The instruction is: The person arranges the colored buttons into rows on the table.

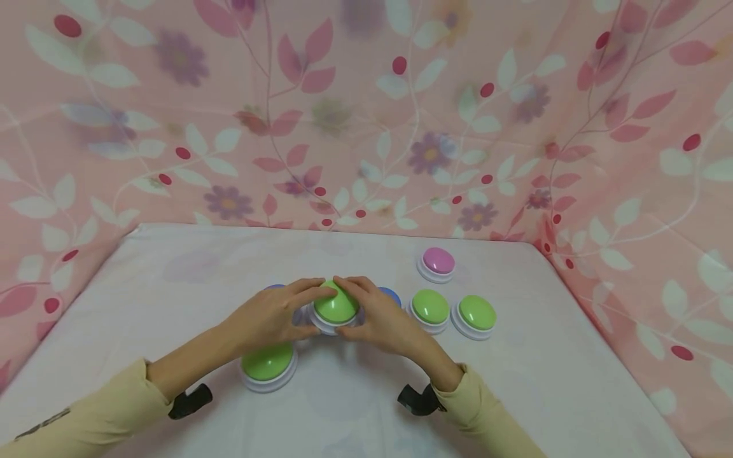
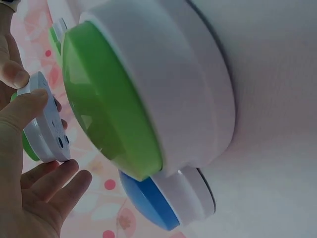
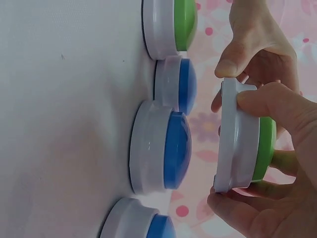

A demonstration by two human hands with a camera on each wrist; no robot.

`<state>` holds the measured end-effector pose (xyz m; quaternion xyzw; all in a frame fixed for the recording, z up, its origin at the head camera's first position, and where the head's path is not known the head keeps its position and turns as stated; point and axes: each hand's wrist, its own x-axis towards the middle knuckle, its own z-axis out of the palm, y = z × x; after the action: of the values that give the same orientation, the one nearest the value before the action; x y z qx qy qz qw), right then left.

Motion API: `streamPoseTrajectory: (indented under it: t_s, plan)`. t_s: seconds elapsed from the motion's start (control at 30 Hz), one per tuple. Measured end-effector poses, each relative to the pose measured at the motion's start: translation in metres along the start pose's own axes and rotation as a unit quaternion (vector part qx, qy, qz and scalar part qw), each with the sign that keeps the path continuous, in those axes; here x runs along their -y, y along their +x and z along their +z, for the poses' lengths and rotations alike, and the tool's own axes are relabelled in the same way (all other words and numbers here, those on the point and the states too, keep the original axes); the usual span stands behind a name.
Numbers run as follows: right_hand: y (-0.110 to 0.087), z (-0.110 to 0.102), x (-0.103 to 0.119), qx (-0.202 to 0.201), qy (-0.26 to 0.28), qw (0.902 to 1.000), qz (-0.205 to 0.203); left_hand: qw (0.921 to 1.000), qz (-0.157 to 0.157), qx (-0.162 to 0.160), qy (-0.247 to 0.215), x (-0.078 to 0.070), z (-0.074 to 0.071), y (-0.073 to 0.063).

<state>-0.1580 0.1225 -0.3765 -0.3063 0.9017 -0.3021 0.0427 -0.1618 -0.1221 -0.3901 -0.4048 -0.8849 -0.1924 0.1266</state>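
Green push button [image 1: 335, 305] held above the middle of the bench [image 1: 343, 413]

The left hand [image 1: 282, 315] and right hand [image 1: 389, 321] grip its white base [image 3: 240, 141] from opposite sides. Another green button [image 1: 268, 364] sits near left; two green buttons [image 1: 431, 306] stand right, a pink button [image 1: 438, 261] beyond them. I glimpse a blue button [image 1: 392, 295] partly hidden behind the right hand.
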Motion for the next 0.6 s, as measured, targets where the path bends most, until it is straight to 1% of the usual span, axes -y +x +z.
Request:
streamPoseTrajectory:
  t_s: [0.1,0.3,0.47,0.6]
  plan:
    - [-0.003,0.001,0.002,-0.003,-0.001,1.0,-0.002,1.0,-0.002,-0.002,0.0,-0.003,0.001,-0.002]
    - [-0.008,0.002,0.004,-0.005,0.002,0.9999,-0.01,0.9998,-0.01,-0.001,0.017,-0.01,0.001,-0.006]
    - [-0.014,0.005,0.005,0.005,-0.002,1.0,-0.003,0.9998,0.002,0.0,0.021,-0.014,0.002,-0.01]
    - [-0.019,0.008,0.005,0.005,-0.004,1.0,-0.007,0.9996,0.014,-0.004,0.023,-0.016,0.005,-0.013]
